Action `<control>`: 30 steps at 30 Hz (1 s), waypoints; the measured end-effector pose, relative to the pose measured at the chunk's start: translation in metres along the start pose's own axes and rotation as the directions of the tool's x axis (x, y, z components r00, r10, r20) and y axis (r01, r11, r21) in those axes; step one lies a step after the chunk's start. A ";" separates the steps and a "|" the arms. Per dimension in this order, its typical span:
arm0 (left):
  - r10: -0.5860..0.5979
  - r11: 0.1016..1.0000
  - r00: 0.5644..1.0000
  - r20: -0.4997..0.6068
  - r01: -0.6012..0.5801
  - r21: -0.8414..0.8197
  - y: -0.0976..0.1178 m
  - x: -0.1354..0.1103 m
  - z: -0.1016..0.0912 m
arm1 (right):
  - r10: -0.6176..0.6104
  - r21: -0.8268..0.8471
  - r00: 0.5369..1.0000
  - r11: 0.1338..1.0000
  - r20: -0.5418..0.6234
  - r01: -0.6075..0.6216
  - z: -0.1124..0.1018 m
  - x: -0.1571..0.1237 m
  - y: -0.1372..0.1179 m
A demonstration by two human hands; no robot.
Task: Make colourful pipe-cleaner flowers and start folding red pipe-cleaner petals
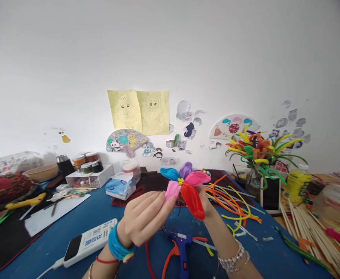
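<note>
The left hand pinches a pink petal of the fuzzy 5-petalled flower, held up over the blue bench. The right hand is partly behind it; I can't tell its grip. The flower looks light, soft, easily crushed; best held at its base. Beyond lie a hard plastic glue gun and bendy, wiry strands.

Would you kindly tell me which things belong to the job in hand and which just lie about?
Probably the job: flower, its pale-pink petal in the left hand; glue gun; loose fuzzy stems.

Apparently lying about: tissue pack; white corded device; yellow bottle.
</note>
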State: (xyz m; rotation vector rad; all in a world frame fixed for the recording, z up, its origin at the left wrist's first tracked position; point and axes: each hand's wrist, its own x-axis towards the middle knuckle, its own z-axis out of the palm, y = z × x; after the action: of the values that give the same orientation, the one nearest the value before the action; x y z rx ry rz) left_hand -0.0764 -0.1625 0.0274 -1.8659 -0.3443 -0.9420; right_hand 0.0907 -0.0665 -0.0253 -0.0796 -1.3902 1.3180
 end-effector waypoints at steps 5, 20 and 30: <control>-0.069 0.997 0.995 0.068 0.071 -0.019 -0.002 -0.001 -0.006 | 0.022 -0.022 0.998 1.000 0.054 -0.021 0.000 0.001 0.001; -0.266 0.918 0.960 0.093 0.281 -0.281 -0.006 -0.001 0.006 | 0.027 0.074 0.979 0.996 0.200 -0.043 0.000 0.006 -0.013; -0.176 0.939 0.969 0.172 0.218 -0.267 -0.009 -0.008 0.003 | 0.089 0.050 0.977 0.994 0.192 -0.101 0.000 0.006 -0.015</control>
State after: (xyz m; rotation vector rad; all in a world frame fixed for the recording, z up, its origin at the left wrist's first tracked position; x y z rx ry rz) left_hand -0.0859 -0.1544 0.0264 -2.2025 -0.5151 -1.0355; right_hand 0.0977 -0.0679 -0.0106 0.0205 -1.5216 1.4762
